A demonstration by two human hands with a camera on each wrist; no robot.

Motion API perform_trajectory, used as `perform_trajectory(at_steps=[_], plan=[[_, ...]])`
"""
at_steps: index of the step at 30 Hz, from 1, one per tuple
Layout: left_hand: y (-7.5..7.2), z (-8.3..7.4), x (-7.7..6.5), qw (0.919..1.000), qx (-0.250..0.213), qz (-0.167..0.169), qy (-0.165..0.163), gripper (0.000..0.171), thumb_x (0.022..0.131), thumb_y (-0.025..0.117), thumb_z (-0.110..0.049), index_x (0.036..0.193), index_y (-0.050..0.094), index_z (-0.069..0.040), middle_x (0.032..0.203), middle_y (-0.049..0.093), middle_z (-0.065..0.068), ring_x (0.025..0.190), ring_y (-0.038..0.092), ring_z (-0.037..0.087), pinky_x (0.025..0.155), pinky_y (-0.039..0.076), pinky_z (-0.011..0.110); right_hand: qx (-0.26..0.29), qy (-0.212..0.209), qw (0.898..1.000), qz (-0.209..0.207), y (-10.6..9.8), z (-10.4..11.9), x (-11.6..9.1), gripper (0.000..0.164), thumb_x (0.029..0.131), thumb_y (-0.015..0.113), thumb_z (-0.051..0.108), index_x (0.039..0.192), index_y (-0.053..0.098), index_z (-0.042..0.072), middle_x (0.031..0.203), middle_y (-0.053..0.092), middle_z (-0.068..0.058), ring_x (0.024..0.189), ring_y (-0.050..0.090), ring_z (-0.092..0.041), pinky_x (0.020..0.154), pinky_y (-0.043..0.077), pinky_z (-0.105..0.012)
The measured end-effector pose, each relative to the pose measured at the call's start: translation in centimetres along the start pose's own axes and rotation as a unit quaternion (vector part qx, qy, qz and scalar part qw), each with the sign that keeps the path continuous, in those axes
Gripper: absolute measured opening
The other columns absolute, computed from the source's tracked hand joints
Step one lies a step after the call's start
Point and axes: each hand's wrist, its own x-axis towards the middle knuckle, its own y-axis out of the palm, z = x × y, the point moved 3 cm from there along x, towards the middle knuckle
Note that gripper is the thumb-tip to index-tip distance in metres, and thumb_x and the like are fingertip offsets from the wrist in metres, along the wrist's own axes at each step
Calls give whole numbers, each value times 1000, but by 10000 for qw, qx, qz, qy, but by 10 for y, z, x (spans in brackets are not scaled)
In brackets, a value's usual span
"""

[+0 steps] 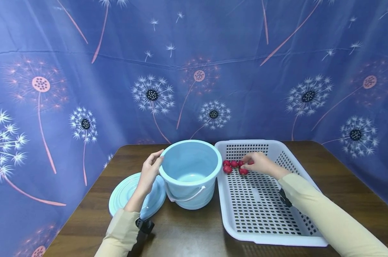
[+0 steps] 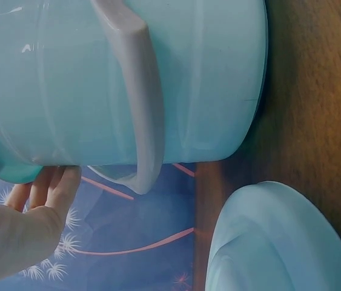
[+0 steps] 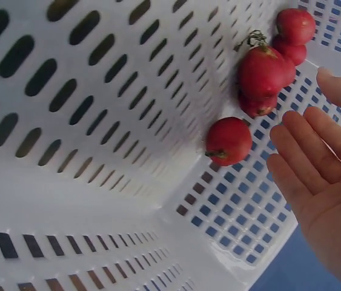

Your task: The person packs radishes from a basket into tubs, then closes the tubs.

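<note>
Several radishes (image 1: 227, 170) are lying far left in the basket (image 1: 274, 240), the right hand (image 1: 260, 162) hovering wide nearby, the left hand (image 1: 150, 167) holding the bucket (image 1: 187, 190).

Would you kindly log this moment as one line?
left grip: touching round light-blue plastic bucket | right grip: near round red radishes in white rectangular perforated plastic basket

Backdrop: we see a deep-blue printed fabric cloth (image 1: 245, 89) hanging behind the table, a long horizontal crease running across it.
Print: we make out white dandelion heads with black centres (image 1: 152, 94), pink dandelion heads on thin stems (image 1: 40, 84), and small white drifting seeds.
Tabletop: we have a dark-brown wood-grain surface (image 1: 187, 232) with rounded far corners.
Lid: we find a round light-blue plastic disc (image 1: 121, 192) with concentric ridges lying on the tabletop's left side.
</note>
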Motion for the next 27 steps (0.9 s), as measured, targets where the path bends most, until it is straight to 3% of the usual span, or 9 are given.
perform_trajectory(at_steps=[13,27], plan=[[0,3,1,10000,68,-52,42,38,97,48,-22,133,51,-12,125,56,13,93,50,16,66,44,21,-312,294,9989,167,7,-9,-1,26,81,72,21,96,69,-1,85,69,-9,78,63,-20,71,52,-37],[-1,2,2,10000,87,-11,30,38,96,48,-23,133,50,-12,128,54,15,112,50,25,68,45,23,-384,299,9985,265,16,-13,-1,25,78,75,29,83,69,5,74,67,-2,66,57,-11,61,48,-30]])
